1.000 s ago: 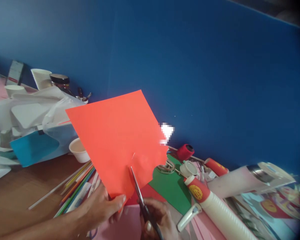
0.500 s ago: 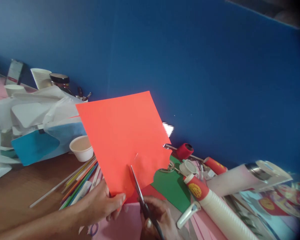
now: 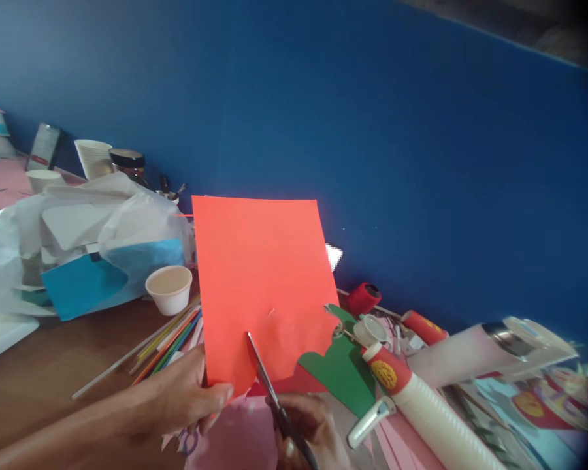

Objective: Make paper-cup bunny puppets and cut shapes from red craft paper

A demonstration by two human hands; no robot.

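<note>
A bright orange-red sheet of paper [image 3: 259, 254] stands upright in front of me, its lower right edge cut in a wavy line. My left hand [image 3: 203, 395] pinches its bottom left corner, thumb on the near side. In my right hand [image 3: 308, 424] is a pair of scissors [image 3: 269, 388] with dark handles, its blade lying against the lower part of the sheet and pointing up and left. Pink paper [image 3: 245, 434] lies below both hands. Green paper [image 3: 343, 372] with a curved edge shows behind the sheet's right side.
Left stand a white paper cup [image 3: 170, 290], coloured sticks [image 3: 171, 349] and a plastic bag [image 3: 78, 222] with blue card. A utility knife [image 3: 371, 421], a stack of cups [image 3: 436, 418], a red spool [image 3: 364, 298] and a bottle [image 3: 451, 352] lie right. A blue wall [image 3: 372, 130] rises behind.
The orange-red sheet has turned clockwise and shifted right, now standing straighter. My left hand has moved slightly left and down with its corner. The scissors stay against the sheet's lower part.
</note>
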